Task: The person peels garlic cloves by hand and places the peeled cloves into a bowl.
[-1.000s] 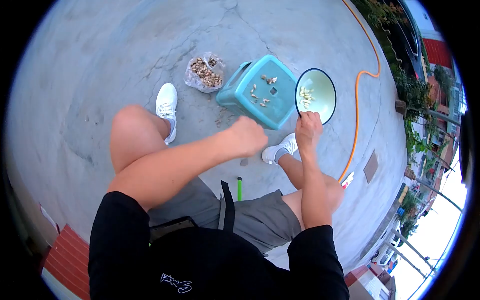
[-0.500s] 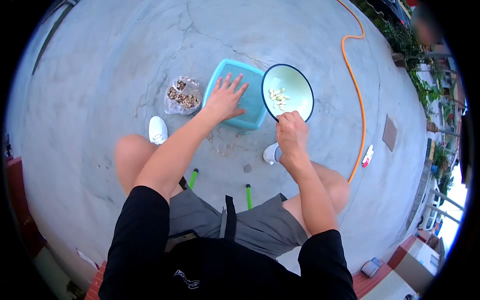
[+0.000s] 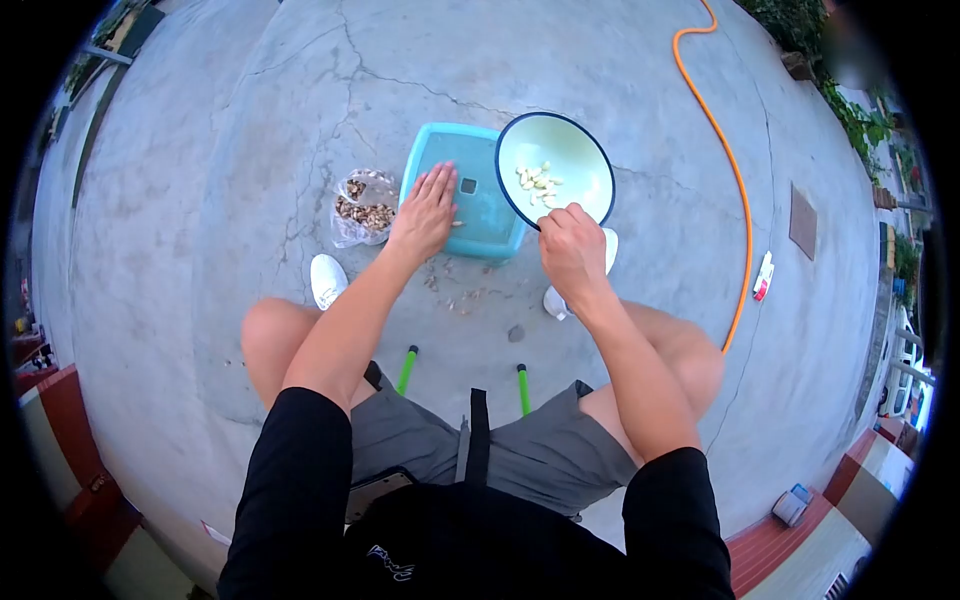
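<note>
My right hand grips the near rim of a pale green enamel bowl with a dark blue edge, tilted over the right side of a teal plastic stool. Several whitish pieces like peeled garlic cloves lie together in the bowl. My left hand rests flat on the left part of the stool top, fingers stretched out, with a small pale piece showing at its right side. Left of the stool stands a clear plastic bag of brown and white pieces.
Thin skin-like scraps litter the concrete in front of the stool. Green legs of a seat show between my knees. An orange hose runs along the right, near a red-and-white packet and a flat square plate.
My left hand has drawn back toward me across the stool top, its spread fingers now closer together. The bowl, still held by my right hand, has shifted slightly left over the stool.
</note>
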The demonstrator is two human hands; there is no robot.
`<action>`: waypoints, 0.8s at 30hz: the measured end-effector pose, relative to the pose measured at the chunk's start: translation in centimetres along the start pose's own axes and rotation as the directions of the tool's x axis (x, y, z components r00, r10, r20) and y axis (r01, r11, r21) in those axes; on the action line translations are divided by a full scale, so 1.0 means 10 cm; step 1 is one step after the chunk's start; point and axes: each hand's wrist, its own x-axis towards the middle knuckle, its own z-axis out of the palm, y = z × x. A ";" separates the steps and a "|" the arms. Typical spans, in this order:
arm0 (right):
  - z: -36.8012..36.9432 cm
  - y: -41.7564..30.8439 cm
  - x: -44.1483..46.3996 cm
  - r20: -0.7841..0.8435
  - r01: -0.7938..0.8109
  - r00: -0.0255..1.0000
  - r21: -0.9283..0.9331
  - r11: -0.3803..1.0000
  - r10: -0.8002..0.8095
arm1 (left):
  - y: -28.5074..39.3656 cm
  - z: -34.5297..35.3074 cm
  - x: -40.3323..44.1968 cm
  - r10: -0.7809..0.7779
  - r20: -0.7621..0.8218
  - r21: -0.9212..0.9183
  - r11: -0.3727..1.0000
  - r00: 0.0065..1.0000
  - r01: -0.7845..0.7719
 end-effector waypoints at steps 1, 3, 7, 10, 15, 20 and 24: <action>0.04 0.00 0.01 -0.001 -0.001 1.000 0.000 1.000 0.001 | -0.01 0.01 -0.03 -0.001 -0.011 0.006 1.000 1.000 0.001; 0.11 0.00 0.01 0.015 0.037 0.999 -0.025 0.999 -0.037 | -0.03 0.01 -0.08 -0.003 -0.006 0.002 1.000 1.000 0.003; 0.29 -0.01 0.03 0.020 0.071 0.997 -0.048 0.996 -0.070 | -0.03 -0.03 -0.13 -0.024 -0.007 -0.037 0.999 1.000 0.023; 0.39 -0.05 0.08 0.048 0.122 0.992 -0.096 0.988 -0.118 | -0.01 -0.09 -0.12 -0.037 -0.042 -0.119 0.992 0.998 0.031; 0.54 -0.06 0.14 0.088 0.176 0.982 -0.140 0.974 -0.165 | -0.08 -0.15 -0.07 -0.096 -0.037 -0.239 0.967 0.995 0.084; 0.67 -0.02 0.16 0.056 0.177 0.984 -0.149 0.973 -0.170 | -0.26 -0.23 -0.15 -0.121 -0.014 -0.285 0.952 0.993 0.112; 0.65 -0.03 0.17 0.067 0.168 0.985 -0.148 0.975 -0.160 | -0.37 -0.30 -0.21 -0.216 -0.081 -0.424 0.891 0.973 0.163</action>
